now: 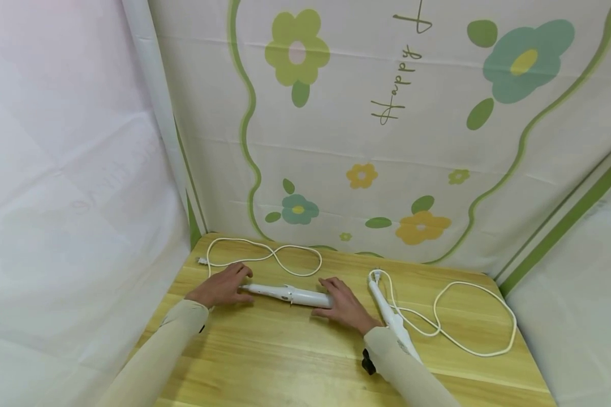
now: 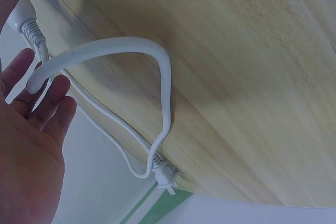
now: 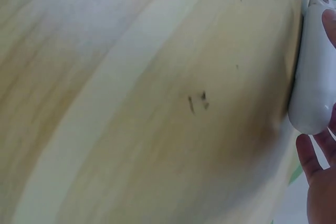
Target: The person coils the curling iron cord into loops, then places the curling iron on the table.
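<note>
A white corded curling iron (image 1: pixel 305 297) lies across the wooden table, its thin corded end to the left. My left hand (image 1: pixel 226 285) is at that end, thumb and fingers apart; in the left wrist view its white cord (image 2: pixel 126 45) passes over the loosely bent fingers (image 2: pixel 58 95). Around the thick right end, my right hand (image 1: pixel 346 305) spreads its thumb and fingers on either side. The right wrist view has the thumb overlapping the barrel (image 3: pixel 315 72) and fingertips (image 3: pixel 305 148) beside its rounded end. Whether they press on it is unclear.
A second white curling iron (image 1: pixel 394 322) lies at the right, partly behind my right forearm, with its cord (image 1: pixel 511 328) looped on the table (image 1: pixel 265 362). The first cord's plug (image 1: pixel 202 260) is near the back left corner. Patterned fabric (image 1: pixel 336 124) hangs behind and at both sides.
</note>
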Motion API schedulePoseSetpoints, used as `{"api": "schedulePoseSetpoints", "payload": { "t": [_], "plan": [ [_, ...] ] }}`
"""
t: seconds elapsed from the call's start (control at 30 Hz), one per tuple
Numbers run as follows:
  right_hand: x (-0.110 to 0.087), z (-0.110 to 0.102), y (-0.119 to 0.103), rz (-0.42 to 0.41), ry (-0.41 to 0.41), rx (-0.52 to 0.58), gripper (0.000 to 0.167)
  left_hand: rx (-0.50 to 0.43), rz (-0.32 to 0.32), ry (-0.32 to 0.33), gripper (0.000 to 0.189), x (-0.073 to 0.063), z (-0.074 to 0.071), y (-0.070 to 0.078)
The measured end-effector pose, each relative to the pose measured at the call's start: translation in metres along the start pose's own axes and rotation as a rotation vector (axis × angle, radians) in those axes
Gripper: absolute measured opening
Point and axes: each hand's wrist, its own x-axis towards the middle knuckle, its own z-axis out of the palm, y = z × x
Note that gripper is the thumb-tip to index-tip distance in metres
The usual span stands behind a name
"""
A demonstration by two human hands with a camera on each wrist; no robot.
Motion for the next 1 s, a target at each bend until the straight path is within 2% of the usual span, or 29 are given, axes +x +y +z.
{"api": "schedulePoseSetpoints", "payload": {
  "t": [0.2, 0.33, 0.57, 0.8, 1.0],
  "plan": [
    [0.002, 0.008, 0.001, 0.024, -0.035, 0.012, 0.099, -0.003, 0.009, 0.007, 0.056, 0.0, 0.003, -0.002],
    [0.003, 0.012, 0.003, 0.012, -0.033, -0.005, 0.097, -0.002, -0.003, 0.007, 0.056, -0.001, 0.004, -0.003],
    [0.005, 0.016, 0.004, -0.062, 0.014, -0.061, 0.084, -0.02, -0.001, 0.008, 0.055, -0.001, 0.006, -0.005],
    [0.007, 0.018, 0.004, -0.033, 0.019, -0.049, 0.077, -0.003, 0.022, 0.033, 0.052, -0.002, 0.009, -0.008],
    [0.009, 0.021, 0.004, -0.052, 0.049, -0.065, 0.071, 0.017, 0.019, 0.032, 0.047, -0.002, 0.01, -0.009]
  ]
}}
